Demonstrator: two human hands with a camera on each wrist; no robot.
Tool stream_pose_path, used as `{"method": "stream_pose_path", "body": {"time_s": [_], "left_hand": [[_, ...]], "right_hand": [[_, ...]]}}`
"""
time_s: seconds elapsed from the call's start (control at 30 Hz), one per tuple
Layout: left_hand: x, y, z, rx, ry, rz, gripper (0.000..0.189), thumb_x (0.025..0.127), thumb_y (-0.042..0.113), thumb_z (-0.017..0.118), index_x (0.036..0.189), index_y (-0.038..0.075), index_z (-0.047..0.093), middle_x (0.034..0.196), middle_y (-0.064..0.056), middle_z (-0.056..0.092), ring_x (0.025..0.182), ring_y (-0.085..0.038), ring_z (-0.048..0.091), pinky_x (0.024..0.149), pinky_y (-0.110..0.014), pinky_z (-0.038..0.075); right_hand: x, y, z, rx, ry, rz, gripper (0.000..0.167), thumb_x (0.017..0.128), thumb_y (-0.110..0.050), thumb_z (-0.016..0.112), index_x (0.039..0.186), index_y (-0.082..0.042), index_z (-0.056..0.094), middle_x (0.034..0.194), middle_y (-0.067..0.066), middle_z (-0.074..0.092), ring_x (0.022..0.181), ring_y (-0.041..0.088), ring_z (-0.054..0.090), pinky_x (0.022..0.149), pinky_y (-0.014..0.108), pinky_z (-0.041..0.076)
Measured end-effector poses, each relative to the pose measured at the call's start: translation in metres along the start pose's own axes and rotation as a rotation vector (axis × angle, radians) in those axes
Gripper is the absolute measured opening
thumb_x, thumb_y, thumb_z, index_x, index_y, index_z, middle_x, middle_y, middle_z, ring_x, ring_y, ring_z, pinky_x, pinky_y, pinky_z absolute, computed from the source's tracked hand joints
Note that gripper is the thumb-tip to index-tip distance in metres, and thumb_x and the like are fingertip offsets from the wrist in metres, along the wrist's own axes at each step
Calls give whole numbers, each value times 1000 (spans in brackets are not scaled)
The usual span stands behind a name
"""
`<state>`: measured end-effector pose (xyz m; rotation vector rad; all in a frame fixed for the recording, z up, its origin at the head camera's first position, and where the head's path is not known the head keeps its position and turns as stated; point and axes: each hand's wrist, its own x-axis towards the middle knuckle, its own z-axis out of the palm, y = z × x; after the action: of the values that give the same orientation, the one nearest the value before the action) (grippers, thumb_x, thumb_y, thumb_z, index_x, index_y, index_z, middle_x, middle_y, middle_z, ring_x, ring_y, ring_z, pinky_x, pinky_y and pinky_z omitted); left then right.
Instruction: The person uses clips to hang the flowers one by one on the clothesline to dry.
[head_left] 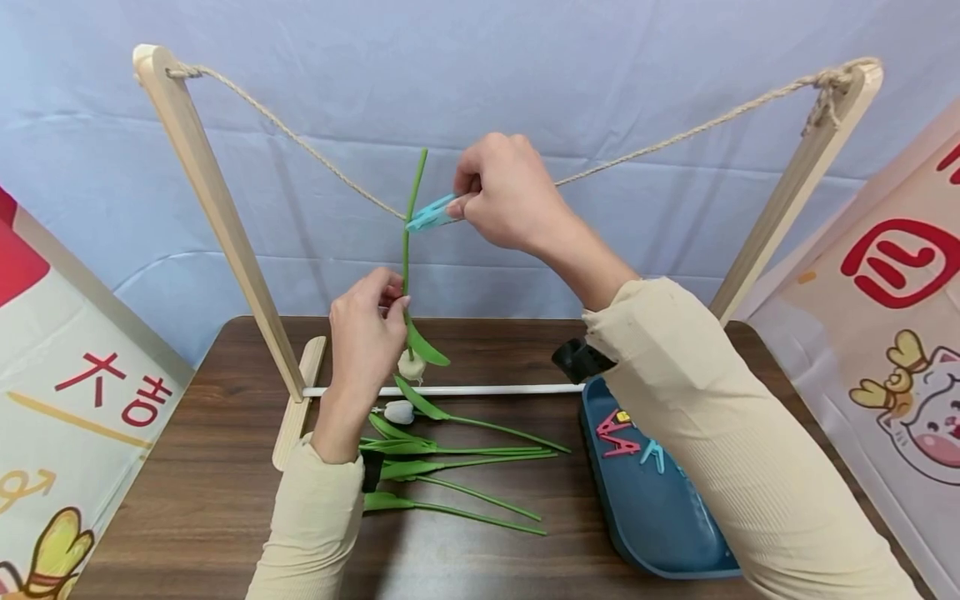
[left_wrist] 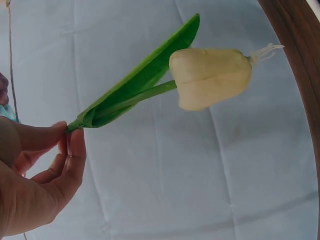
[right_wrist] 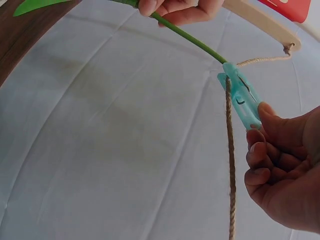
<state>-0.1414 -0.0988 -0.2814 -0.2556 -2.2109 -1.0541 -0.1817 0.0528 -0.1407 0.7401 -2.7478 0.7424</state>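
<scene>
My left hand (head_left: 369, 327) pinches the green stem of an artificial tulip (left_wrist: 212, 77), just below its leaf. The tulip hangs head down, its cream flower near the table's back edge and its stem end pointing up past the rope (head_left: 330, 164). My right hand (head_left: 504, 193) pinches the handles of a light blue clothespin (right_wrist: 242, 97). In the right wrist view the clothespin's tip meets both the rope and the stem; whether it is clamped on them I cannot tell. The rope sags to a low point there.
Wooden posts (head_left: 217, 217) hold the rope at both ends, with a white rod (head_left: 480, 389) low between them. Several more tulips (head_left: 450, 467) lie on the brown table (head_left: 187, 483). A blue tray (head_left: 652, 525) at right holds pink, blue and yellow clothespins (head_left: 618, 435).
</scene>
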Motion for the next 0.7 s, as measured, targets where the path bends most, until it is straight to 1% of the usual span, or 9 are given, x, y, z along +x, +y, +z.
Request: {"method": "stream_pose_path", "body": {"time_s": [0.27, 0.37, 0.5, 0.6, 0.7], "left_hand": [[0, 2, -2, 18, 8, 37, 9, 76, -11, 64, 82, -4, 63, 76, -16, 63, 66, -26, 63, 62, -37, 50], [-1, 2, -2, 14, 4, 35, 8, 77, -10, 64, 82, -4, 62, 76, -16, 63, 67, -26, 63, 63, -37, 50], [-1, 1, 0, 7, -5, 24, 9, 77, -8, 65, 85, -4, 62, 79, -16, 63, 71, -27, 63, 65, -36, 50], [-1, 0, 0, 4, -9, 17, 10, 78, -6, 66, 88, -4, 63, 80, -14, 63, 73, -27, 63, 68, -37, 48], [-2, -1, 0, 3, -11, 9, 12, 78, -5, 66, 90, -3, 63, 80, -14, 62, 75, -27, 62, 69, -38, 46]], "right_hand": [[-1, -2, 2, 33, 14, 8, 10, 82, -3, 65, 74, 2, 68, 71, 10, 65, 71, 22, 53, 62, 28, 38], [-3, -3, 1, 30, -13, 31, 11, 84, -8, 64, 77, 1, 69, 73, 9, 66, 74, 21, 52, 64, 28, 38], [-4, -2, -2, 39, -43, 83, 13, 85, -14, 65, 82, -2, 70, 77, 7, 66, 76, 20, 50, 64, 28, 39], [-6, 0, -3, 64, -35, 102, 14, 84, -15, 66, 86, -2, 70, 79, 8, 66, 75, 20, 53, 64, 29, 40], [-10, 6, -4, 84, -9, 104, 16, 83, -16, 68, 88, -1, 69, 81, 8, 66, 73, 19, 55, 65, 28, 41]]}}
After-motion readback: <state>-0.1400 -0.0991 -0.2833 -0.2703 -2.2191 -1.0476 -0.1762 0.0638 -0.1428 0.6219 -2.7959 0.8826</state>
